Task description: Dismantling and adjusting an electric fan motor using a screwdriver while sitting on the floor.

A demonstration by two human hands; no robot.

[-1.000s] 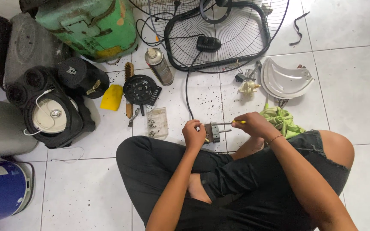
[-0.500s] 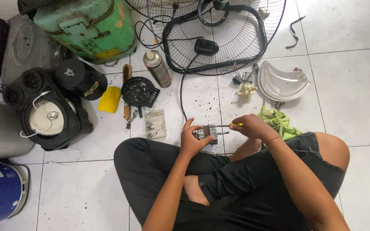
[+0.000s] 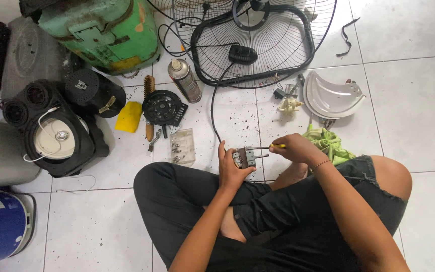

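Right, the switch block [image 3: 245, 157] sits above the person's crossed legs, just over the white tiled floor [image 3: 409, 100], a small grey and brown part with metal bits sticking out. A black cable [image 3: 212, 108] runs from it up to the fan guard [image 3: 258, 45] lying flat on the floor beyond. Left of it, a clear tray [image 3: 183, 146] of screws, near; further left a black round part [image 3: 163, 107], a yellow cloth [image 3: 128, 116] and a spray can [image 3: 185, 80]. A brush [image 3: 149, 88] lies beside the can. Right of the block, a green rag [image 3: 328, 143] by the knee, and a white curved cover [image 3: 331, 95] past it, well apart. Black specks litter the tiles around. Nothing stands between the hands and the block.

Left hand [image 3: 230, 166] is clamped on the block from below and the side, fingers curled round it. Right hand [image 3: 298, 148] is closed tight on a yellow-handled screwdriver [image 3: 265, 147], shaft level, tip at the block's right edge. Far left, a black housing [image 3: 56, 133] and a green tank [image 3: 101, 30].
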